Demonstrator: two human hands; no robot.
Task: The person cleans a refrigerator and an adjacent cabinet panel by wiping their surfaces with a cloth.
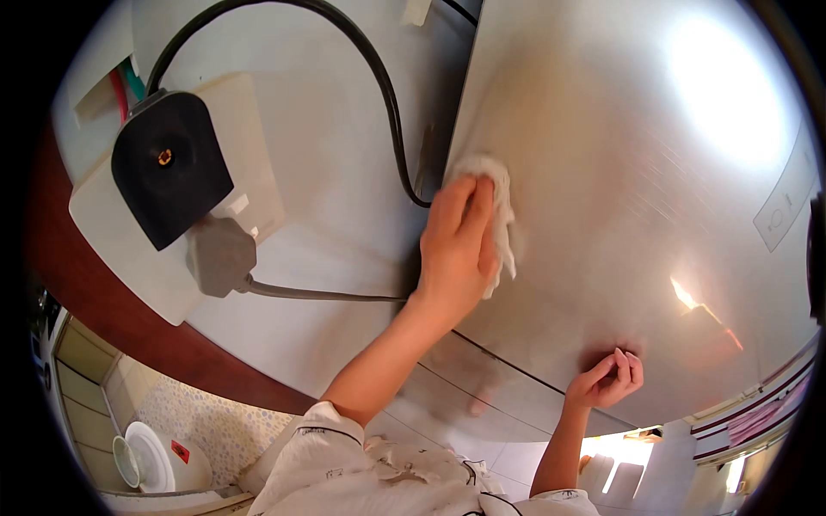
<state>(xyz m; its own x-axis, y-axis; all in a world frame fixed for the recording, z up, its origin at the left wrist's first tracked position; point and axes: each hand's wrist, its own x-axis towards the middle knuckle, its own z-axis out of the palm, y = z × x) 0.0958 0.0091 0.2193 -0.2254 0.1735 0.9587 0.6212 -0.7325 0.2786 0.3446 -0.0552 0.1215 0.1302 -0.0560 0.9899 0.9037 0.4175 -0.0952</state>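
My left hand point(460, 236) presses a crumpled white cloth point(501, 224) against a smooth, shiny metallic panel point(585, 215), close to the panel's left edge. Its fingers are closed over the cloth. Lower right, my right hand point(609, 378) is held close to the same panel with its fingers curled in and nothing visible in them; whether it touches the surface I cannot tell.
Left of the panel, a black plug point(172, 168) and a grey plug point(222, 256) sit at a white wall socket plate point(125, 232). A black cable point(379, 73) loops toward the panel's edge. A white bucket point(168, 460) stands lower left.
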